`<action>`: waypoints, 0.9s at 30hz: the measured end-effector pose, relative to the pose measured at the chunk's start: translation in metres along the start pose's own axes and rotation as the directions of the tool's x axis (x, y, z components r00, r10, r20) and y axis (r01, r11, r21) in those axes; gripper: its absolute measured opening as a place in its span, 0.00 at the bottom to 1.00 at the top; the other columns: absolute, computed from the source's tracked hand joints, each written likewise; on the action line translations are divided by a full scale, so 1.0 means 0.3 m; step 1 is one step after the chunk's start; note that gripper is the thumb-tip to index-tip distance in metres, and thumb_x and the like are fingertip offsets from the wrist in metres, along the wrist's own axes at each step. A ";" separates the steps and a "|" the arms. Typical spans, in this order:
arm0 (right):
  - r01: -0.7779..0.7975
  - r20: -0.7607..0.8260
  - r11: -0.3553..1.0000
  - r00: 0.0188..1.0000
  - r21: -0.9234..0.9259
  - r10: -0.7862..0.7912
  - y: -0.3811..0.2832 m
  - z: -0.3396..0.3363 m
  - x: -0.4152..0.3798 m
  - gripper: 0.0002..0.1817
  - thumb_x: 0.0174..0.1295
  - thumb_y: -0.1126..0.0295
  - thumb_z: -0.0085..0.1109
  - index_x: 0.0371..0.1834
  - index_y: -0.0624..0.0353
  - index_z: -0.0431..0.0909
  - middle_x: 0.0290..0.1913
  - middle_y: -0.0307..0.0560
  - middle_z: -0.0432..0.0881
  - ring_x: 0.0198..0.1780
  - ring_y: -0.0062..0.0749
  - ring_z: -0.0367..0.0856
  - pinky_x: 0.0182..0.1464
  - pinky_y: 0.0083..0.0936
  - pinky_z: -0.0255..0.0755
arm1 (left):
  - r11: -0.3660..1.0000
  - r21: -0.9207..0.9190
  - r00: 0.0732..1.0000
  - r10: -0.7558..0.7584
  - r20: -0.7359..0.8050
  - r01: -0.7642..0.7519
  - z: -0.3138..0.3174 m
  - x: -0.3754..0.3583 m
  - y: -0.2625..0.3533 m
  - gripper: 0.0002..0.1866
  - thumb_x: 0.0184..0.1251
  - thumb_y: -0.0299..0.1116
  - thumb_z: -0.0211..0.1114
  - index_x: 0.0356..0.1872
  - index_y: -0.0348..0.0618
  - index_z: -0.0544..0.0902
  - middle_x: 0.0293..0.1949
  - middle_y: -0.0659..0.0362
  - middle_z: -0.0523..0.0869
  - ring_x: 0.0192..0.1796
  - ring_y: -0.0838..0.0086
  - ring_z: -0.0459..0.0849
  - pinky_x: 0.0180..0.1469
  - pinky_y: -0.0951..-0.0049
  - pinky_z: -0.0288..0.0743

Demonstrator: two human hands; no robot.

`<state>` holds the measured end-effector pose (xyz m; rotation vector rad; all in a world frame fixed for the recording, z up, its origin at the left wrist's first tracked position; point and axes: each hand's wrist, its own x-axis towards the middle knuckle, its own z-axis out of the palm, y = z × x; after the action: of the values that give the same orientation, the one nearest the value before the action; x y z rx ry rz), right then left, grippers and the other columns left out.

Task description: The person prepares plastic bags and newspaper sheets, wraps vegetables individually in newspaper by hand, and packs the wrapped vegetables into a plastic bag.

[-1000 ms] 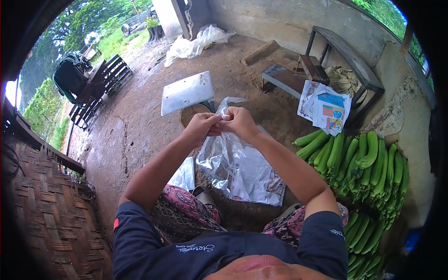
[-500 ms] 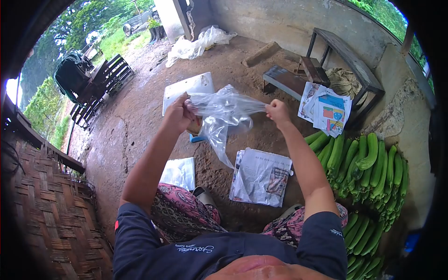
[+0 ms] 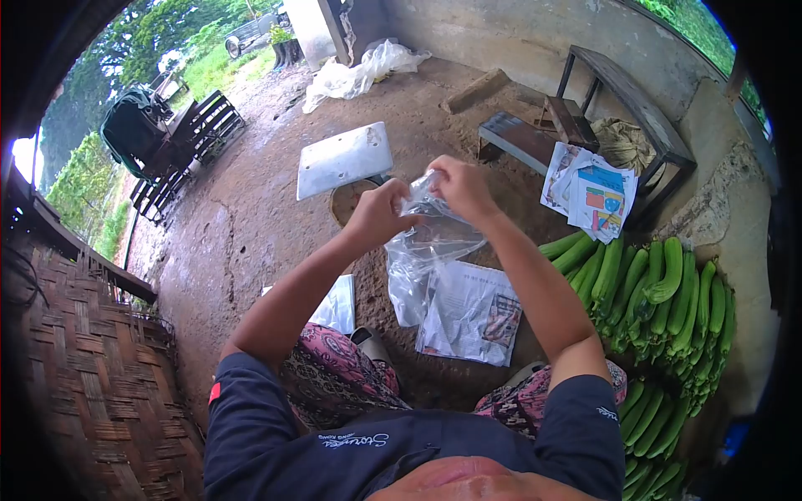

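Observation:
A clear plastic bag [image 3: 418, 267] hangs from both hands in front of my knees. My left hand [image 3: 383, 213] is closed on its upper left edge. Close beside it, my right hand [image 3: 459, 188] pinches the gathered top of the bag. The bag's lower part droops over the left side of a stack of newspaper sheets [image 3: 472, 317] on the ground. Behind my left hand stands a weighing scale with a white, flat metal plate [image 3: 345, 160]; its round body is partly hidden by the hand. Folded clear plastic [image 3: 334, 305] lies by my left knee.
Long green gourds [image 3: 660, 292] are piled along the right side. More printed sheets [image 3: 589, 192] rest near a low bench [image 3: 518, 142] and a taller bench [image 3: 635, 104]. Crumpled plastic [image 3: 363, 75] lies at the back. A woven bamboo panel [image 3: 92, 376] stands at left.
My hands have come together from a wide stretch, the right moving left and the left moving right and down. The bag, pulled taut before, now hangs loose. The scale plate is more exposed.

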<state>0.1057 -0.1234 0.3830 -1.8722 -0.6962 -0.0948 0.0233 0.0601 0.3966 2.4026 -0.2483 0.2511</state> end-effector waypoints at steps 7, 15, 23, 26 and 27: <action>-0.407 0.350 0.410 0.913 0.816 0.209 -0.133 -0.087 -0.033 0.05 0.69 0.69 0.55 0.43 0.58 0.74 0.24 0.33 0.72 0.21 0.14 0.68 0.24 0.12 0.65 | 0.973 0.218 0.986 -0.038 -0.161 0.073 -0.035 0.008 -0.414 0.10 0.45 0.29 0.69 0.30 0.40 0.82 0.29 0.47 0.85 0.34 0.53 0.85 0.38 0.62 0.78; -0.102 0.549 0.987 0.822 -0.121 0.152 -0.289 -0.324 -0.100 0.18 0.59 0.62 0.65 0.48 0.59 0.73 0.31 0.41 0.77 0.30 0.22 0.74 0.30 0.21 0.68 | 0.849 -0.070 0.823 -0.526 -0.214 0.524 -0.274 -0.017 -0.674 0.08 0.58 0.28 0.65 0.38 0.41 0.85 0.35 0.52 0.88 0.38 0.65 0.87 0.40 0.67 0.81; -0.495 0.160 0.686 0.855 0.534 0.493 0.362 -0.507 -0.161 0.06 0.67 0.69 0.48 0.39 0.53 0.77 0.29 0.38 0.80 0.29 0.25 0.79 0.30 0.22 0.75 | 0.305 -0.835 0.887 -0.092 0.452 0.458 -0.233 -0.034 -0.310 0.11 0.72 0.32 0.56 0.48 0.38 0.80 0.42 0.56 0.85 0.39 0.73 0.86 0.41 0.71 0.83; -0.280 0.002 0.466 0.858 0.839 0.513 0.185 -0.568 -0.202 0.09 0.70 0.68 0.47 0.48 0.57 0.74 0.33 0.41 0.80 0.32 0.28 0.81 0.42 0.35 0.82 | 0.407 -0.660 0.738 -0.052 0.673 0.631 -0.151 -0.021 -0.332 0.11 0.73 0.34 0.55 0.46 0.39 0.81 0.40 0.56 0.86 0.37 0.74 0.86 0.40 0.72 0.82; -0.216 0.001 0.446 0.900 0.869 0.435 0.174 -0.590 -0.214 0.10 0.70 0.68 0.48 0.50 0.59 0.74 0.34 0.41 0.80 0.32 0.28 0.81 0.45 0.37 0.82 | 0.372 -0.683 0.754 -0.074 0.653 0.628 -0.131 -0.013 -0.320 0.12 0.74 0.35 0.54 0.47 0.39 0.81 0.40 0.57 0.86 0.38 0.74 0.86 0.41 0.71 0.82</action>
<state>0.1240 -0.3179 0.3883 -0.9405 -0.1123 0.2630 0.0385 0.1574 0.3642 1.3011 -0.0246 -0.6606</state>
